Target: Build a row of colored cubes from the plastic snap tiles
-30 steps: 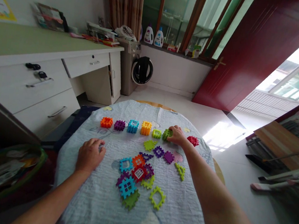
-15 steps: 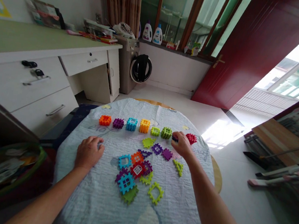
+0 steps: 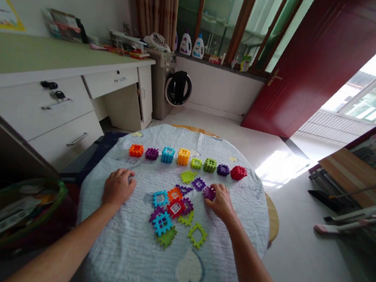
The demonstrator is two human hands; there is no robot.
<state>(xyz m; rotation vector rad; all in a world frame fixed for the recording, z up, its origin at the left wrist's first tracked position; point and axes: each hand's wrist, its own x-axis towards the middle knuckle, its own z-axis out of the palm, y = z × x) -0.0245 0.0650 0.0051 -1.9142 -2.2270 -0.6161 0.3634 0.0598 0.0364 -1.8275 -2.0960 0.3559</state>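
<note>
Your right hand's (image 3: 221, 201) fingers part slightly around the purple tile (image 3: 208, 194) on the cloth (image 3: 147, 263), grip unclear; it looks light, stiff, best pinched by notched edges; your left hand (image 3: 119, 187) rests half-curled, seemingly empty.

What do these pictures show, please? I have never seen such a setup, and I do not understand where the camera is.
There is no machine here: you see a person's two bare hands. Every picture comes from one camera worn on the head, looking forward and down. On the cloth, a row runs from an orange stack at the left to a red stack at the right. Nearer lie loose pieces, some overlapping. The left hand rests on the cloth. The right hand touches a purple piece; whether it grips it, I cannot tell.
</note>
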